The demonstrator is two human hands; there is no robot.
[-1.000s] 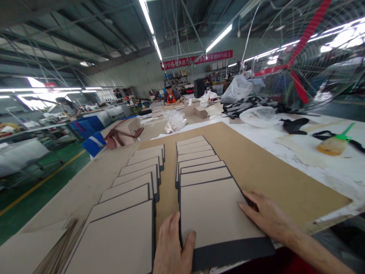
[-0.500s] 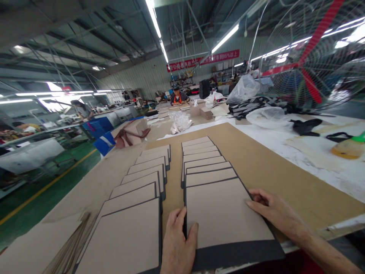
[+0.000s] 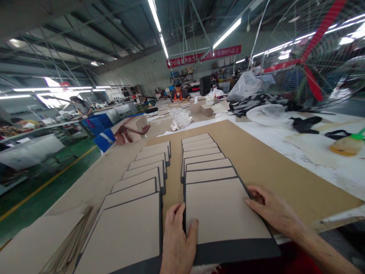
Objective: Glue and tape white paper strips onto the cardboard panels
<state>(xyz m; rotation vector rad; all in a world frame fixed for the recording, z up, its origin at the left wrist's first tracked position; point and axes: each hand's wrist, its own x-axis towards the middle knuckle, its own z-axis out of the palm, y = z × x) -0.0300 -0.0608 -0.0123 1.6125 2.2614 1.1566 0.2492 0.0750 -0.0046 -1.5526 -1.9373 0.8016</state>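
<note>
Two rows of overlapping tan cardboard panels with black edges lie on a brown board [image 3: 270, 163]. The nearest panel of the right row [image 3: 222, 217] sits between my hands. My left hand [image 3: 178, 239] rests at its left edge, thumb on top of the panel and fingers beside it. My right hand [image 3: 270, 211] lies flat at its right edge, fingertips touching the border. Neither hand lifts anything. The left row [image 3: 137, 213] lies beside my left hand.
A glue bottle with a green cap [image 3: 346, 144] and black straps [image 3: 306, 123] lie on the white table at right. Plastic bags [image 3: 268, 114] and a large fan [image 3: 310, 64] stand behind. A stack of loose cards [image 3: 65, 243] lies at lower left. Another person [image 3: 178, 93] sits far back.
My hands keep their places at the panel's edges; the left fingers have shifted slightly. The camera view has drifted a little.
</note>
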